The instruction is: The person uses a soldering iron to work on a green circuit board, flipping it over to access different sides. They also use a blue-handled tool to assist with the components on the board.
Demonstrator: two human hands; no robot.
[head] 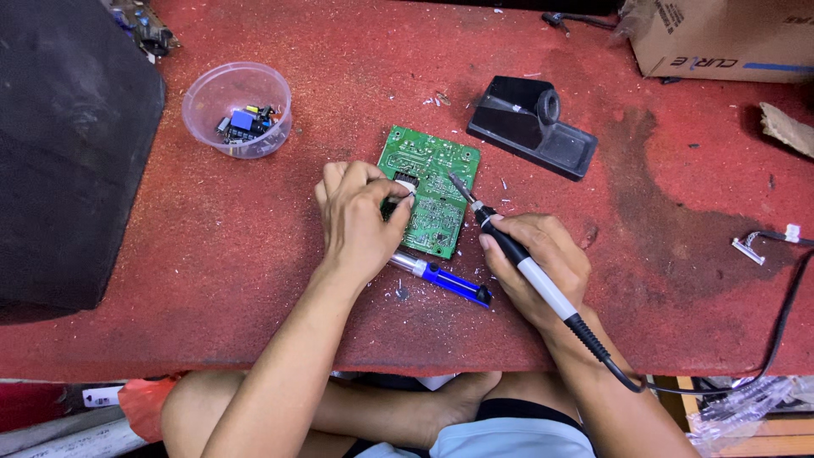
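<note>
A green circuit board point(432, 182) lies on the red mat point(254, 254), solder side up. My left hand point(356, 216) rests on the board's left edge and pinches a small white and black part point(405, 184) there. My right hand point(543, 263) grips a soldering iron point(517, 254) with a black and white handle; its metal tip hovers over the board's right side. A blue and silver desoldering pump point(441, 276) lies on the mat between my hands, just below the board.
A black soldering iron stand point(532, 127) sits behind the board. A clear plastic bowl point(237, 110) with small components stands at the back left. A cardboard box point(721, 38) is at the back right, a black bag point(68, 153) at left. A cable point(784, 297) trails right.
</note>
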